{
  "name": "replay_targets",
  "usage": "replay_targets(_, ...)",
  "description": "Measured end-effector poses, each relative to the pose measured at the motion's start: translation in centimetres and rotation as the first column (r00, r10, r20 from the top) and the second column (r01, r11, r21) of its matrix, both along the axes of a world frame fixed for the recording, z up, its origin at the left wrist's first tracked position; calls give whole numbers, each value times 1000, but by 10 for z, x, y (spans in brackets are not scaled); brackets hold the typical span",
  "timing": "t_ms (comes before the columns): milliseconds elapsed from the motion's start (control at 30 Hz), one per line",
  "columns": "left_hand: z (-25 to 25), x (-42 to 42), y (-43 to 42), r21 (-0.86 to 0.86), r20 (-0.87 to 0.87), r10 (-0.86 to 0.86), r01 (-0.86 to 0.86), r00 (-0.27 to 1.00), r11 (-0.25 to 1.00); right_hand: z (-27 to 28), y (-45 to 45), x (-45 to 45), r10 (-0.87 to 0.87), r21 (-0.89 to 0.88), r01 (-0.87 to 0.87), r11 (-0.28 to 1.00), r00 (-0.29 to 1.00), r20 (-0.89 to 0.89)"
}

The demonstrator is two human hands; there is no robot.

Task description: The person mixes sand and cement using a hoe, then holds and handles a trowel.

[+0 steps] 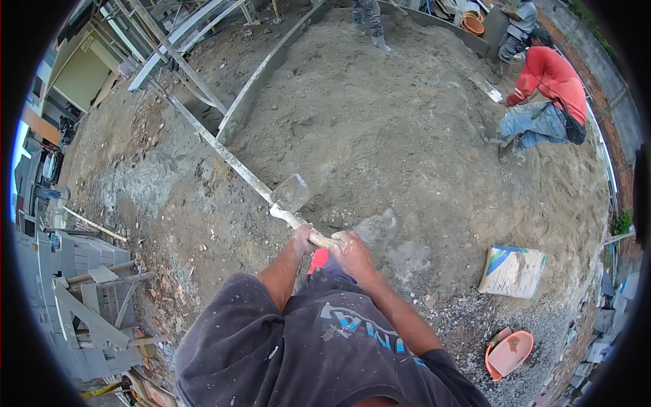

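A hoe (290,217) with a pale, mud-caked wooden handle stretches out in front of my body. Its flat grey blade (292,192) lies on or just above the damp sandy ground; which of these I cannot tell. My left hand (303,240) is wrapped round the handle partway down. Closer to the handle's end, my right hand (352,254) grips it too. Beside the blade, a long wooden strip (230,159) runs off to the upper left. Below my hands a bit of red footwear (319,259) shows, mostly hidden by my shirt.
A person in a red top (553,85) crouches at the right, holding a flat tool. More people are partly visible at the top. A cement bag (513,273) and an orange bucket (510,354) lie to my right. Stacked blocks (88,251) and planks stand left; a low wall edge (261,78) crosses ahead.
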State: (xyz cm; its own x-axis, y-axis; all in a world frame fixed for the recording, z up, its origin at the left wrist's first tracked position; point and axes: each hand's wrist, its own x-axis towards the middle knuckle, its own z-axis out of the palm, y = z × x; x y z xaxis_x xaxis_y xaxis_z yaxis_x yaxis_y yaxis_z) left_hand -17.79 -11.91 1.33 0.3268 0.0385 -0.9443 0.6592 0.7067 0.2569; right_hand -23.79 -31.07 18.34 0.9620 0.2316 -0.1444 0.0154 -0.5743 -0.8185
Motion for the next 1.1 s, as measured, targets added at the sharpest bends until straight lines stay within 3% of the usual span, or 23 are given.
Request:
replay_targets(200,-47,15,9,-78,30,24,-21,999,997,12,-9,33,64,-68,-68,995,996,-55)
replay_targets(267,-67,20,14,-183,68,111,-97,992,978,8,-11,38,74,-69,-75,995,997,-22)
replay_targets(333,-64,20,16,-185,120,-36,58,992,981,6,-13,40,62,-71,-63,996,998,-9)
replay_targets(433,-52,18,19,-129,34,44,-40,998,991,6,-11,33,46,-54,-48,997,998,-37)
replay_targets(700,-44,10,22,-146,22,-51,54,998,988,-10,-10,15,7,-12,-7,1000,999,-49)
replay_targets(933,-77,7,26,-137,78,-120,130,990,982,-10,-13,2,2,-3,-2,1000,999,-34)
replay_targets(1100,-43,-5,13,-85,47,-71,75,996,994,-18,-11,-11,5,-49,-7,999,999,-35)
